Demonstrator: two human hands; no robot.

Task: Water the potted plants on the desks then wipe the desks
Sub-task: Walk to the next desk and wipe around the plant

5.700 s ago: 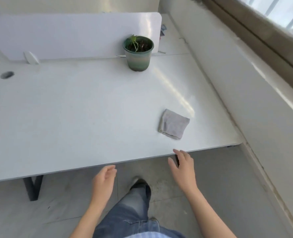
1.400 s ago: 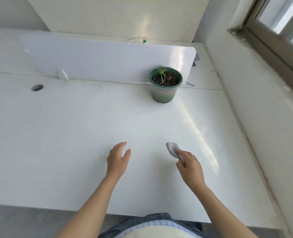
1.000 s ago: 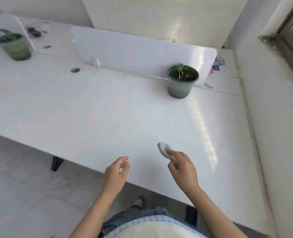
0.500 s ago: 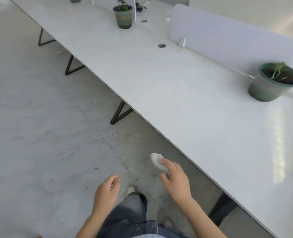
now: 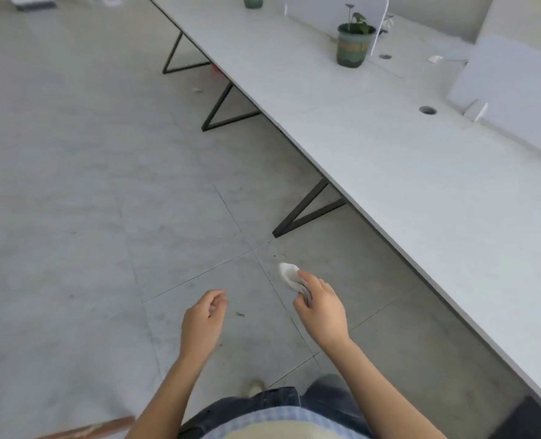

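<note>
My right hand (image 5: pixel 321 308) grips a bunched pale grey cloth (image 5: pixel 289 272), held over the floor in front of me and left of the desk's edge. My left hand (image 5: pixel 203 323) hangs beside it with fingers loosely curled and nothing in it. A long row of white desks (image 5: pixel 389 160) runs along the right side. A green pot with a small leafy plant (image 5: pixel 352 44) stands on the desk farther up. Another green pot (image 5: pixel 252 0) shows at the top edge, cut off by the frame.
Dark angled metal desk legs (image 5: pixel 304 210) reach onto the grey tiled floor (image 5: pixel 88 185) under the desk edge. White divider panels (image 5: pixel 513 93) stand on the desks, next to a round cable hole (image 5: pixel 427 110). A brownish object (image 5: pixel 85 430) peeks in at the bottom left.
I have turned left, away from the first desk, and stepped along the row. The cloth stays in my right hand, now over the floor. The first plant has left view.
</note>
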